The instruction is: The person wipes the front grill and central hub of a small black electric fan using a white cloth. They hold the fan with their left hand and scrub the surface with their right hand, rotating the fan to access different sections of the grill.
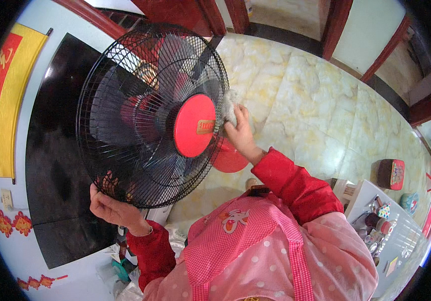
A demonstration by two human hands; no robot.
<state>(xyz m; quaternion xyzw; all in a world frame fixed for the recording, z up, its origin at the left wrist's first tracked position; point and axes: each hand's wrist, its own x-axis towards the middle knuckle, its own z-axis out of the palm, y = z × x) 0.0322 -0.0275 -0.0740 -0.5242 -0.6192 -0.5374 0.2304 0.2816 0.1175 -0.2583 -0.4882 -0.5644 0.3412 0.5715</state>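
Observation:
A black electric fan (155, 169) with a wire grille and a red centre badge (194, 126) stands upright in front of me. My right hand (240, 129) holds a grey-white cloth (230, 105) against the right rim of the grille. At the grille's lower left edge, my left hand (113, 210) has its fingers bent around the rim. Dark blades show through the wires. Below my right hand, part of the fan's round red base (230, 156) is visible near the floor; the stand between is hidden.
A black television (64, 150) hangs on the left wall beside a red and yellow scroll (4, 101). At right stands a white table (400, 240) with cups and small items. Beyond it, a red-topped stool (392, 174) rests on the marble-patterned tile floor (305, 113).

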